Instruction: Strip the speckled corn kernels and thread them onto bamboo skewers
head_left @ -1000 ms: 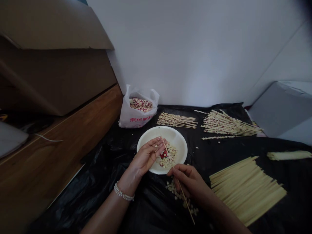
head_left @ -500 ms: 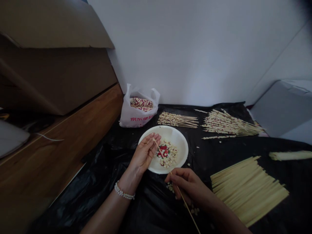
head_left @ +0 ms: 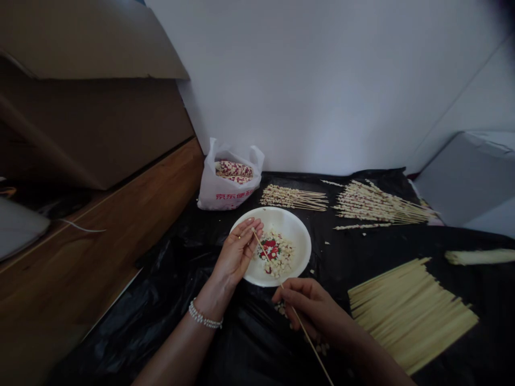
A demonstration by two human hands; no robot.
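Over the left side of a white bowl [head_left: 301, 236] is my left hand [head_left: 239, 249], its fingers closed on a small pale kernel at the tip of a thin wooden skewer [head_left: 308, 335]. Below the bowl's near rim, my right hand [head_left: 308, 303] pinches that same skewer, which runs from the kernel down past the bottom of the view. Loose corn kernels [head_left: 284, 257] lie in the bowl, over a red and green print. A few more kernels are partly hidden under my right hand.
A white plastic bag [head_left: 221, 187] with speckled corn cobs [head_left: 235, 170] stands behind the bowl. Threaded skewers lie in two piles [head_left: 281, 197] [head_left: 366, 203] at the back. Many bare skewers [head_left: 410, 313] lie at the right on black plastic [head_left: 249, 343]. A cardboard box [head_left: 96, 118] is at the left.
The fingers of my left hand have shifted very slightly at the skewer's tip. My right hand and the skewer are almost unmoved.
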